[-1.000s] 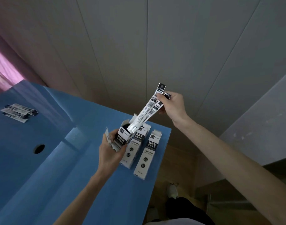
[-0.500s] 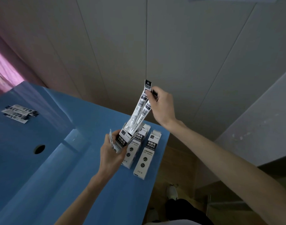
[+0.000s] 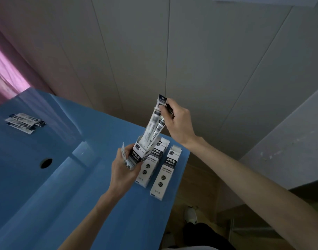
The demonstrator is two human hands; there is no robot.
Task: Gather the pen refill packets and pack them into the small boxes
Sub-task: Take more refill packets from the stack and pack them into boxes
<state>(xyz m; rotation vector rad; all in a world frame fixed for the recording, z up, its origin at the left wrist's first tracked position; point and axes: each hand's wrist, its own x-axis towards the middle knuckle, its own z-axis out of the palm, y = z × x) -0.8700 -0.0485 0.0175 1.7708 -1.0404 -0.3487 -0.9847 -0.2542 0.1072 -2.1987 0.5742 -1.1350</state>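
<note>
Since a second ago the right hand [image 3: 178,121] has been swinging leftward and tipping the refill packets [image 3: 154,123] from a shallow slant to a steeper one, their lower ends now sinking into the open mouth of the held box [image 3: 136,154]; thumb and fingers are pinching the packets near their dark top ends, curled close around them; the packets are showing some motion blur, so their count is not readable.

Left hand [image 3: 123,171] is gripping the held box from below and behind, fingers wrapped round its body, thumb lying on the near side; the box is tilting up and to the right, raised off the blue table [image 3: 82,204], its top flap standing open beside the fingertips.

Two more small boxes are lying flat on the table near its right edge, side by side: the middle box [image 3: 151,168] partly hidden behind the held one, the right box [image 3: 164,174] just beside it, both with top flaps open.

A loose pile of refill packets [image 3: 24,122] is lying at the far left of the table, well apart from the hands; a round hole [image 3: 46,163] is showing in the tabletop between pile and boxes; a shoe [image 3: 190,215] is showing on the floor below the table edge.
</note>
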